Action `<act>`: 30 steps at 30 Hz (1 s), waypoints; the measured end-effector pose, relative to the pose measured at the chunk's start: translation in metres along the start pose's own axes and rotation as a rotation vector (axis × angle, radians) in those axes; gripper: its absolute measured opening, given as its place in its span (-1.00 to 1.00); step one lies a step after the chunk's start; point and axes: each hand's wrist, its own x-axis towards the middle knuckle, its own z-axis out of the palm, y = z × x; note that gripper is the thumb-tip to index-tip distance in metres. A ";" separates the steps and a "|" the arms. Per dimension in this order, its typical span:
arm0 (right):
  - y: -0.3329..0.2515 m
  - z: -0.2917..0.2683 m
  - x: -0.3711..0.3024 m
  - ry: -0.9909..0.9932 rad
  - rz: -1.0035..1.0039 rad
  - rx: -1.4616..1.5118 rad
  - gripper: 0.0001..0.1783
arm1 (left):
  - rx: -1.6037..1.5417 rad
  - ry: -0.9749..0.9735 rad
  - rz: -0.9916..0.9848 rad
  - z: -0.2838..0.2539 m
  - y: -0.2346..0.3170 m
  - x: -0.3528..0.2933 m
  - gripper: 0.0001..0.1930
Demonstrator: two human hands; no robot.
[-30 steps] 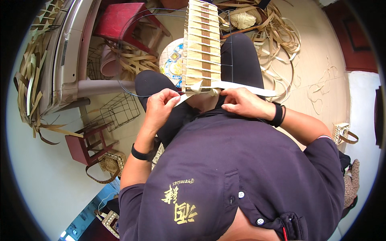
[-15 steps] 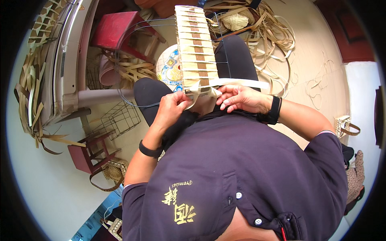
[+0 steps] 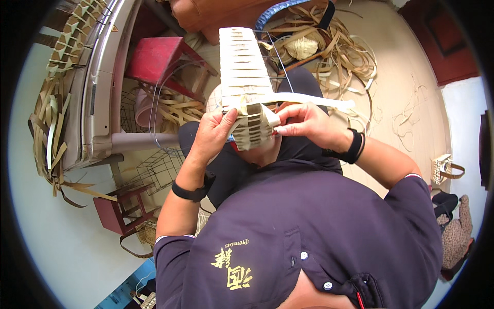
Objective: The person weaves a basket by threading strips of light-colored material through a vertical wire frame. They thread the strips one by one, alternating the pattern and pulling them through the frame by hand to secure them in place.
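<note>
A woven piece [image 3: 244, 67] of pale flat strips on a wire frame [image 3: 281, 57] stands between my knees. Its near end bends down toward my lap, where folded ribs and dark gaps show. With thumb on top, my left hand [image 3: 210, 135] grips the left edge near that bend. At the right edge, the thumb and fingers of my right hand [image 3: 311, 127] pinch together by a folded strip end; what exactly lies between them is too small to make out. One long pale strip [image 3: 314, 99] runs out across the piece to the right, above my right hand.
Loose brown and cream strips [image 3: 347, 49] lie heaped on the floor around a ball of cord [image 3: 302, 48]. Left stand a red stool [image 3: 154, 59], a pink bin [image 3: 145, 110], a grey metal-edged table [image 3: 103, 98], a wire basket frame [image 3: 160, 169] and a small dark-red stool [image 3: 117, 211].
The woven piece has tilted, bringing its ribbed near end into sight. My left thumb now presses on its edge. The right hand has turned and closed in a pinch at the right side.
</note>
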 end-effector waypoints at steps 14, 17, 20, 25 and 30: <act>-0.069 0.015 -0.025 -0.030 -0.161 -0.086 -0.84 | -0.233 0.103 -0.014 0.025 0.052 -0.029 -0.55; -0.074 0.010 -0.025 -0.005 0.012 0.004 -0.90 | -0.096 -0.026 -0.165 0.011 0.059 -0.033 -0.57; -0.101 0.002 -0.020 0.113 0.226 -0.476 -0.82 | -0.249 0.040 -0.115 0.018 0.048 -0.038 -0.58; -0.105 -0.001 -0.015 -0.169 -0.182 -0.023 -0.72 | -0.172 0.061 -0.070 0.023 0.062 -0.036 -0.53; -0.098 -0.001 -0.027 0.077 -0.251 -0.403 -0.70 | -0.188 0.118 -0.028 0.022 0.053 -0.038 -0.56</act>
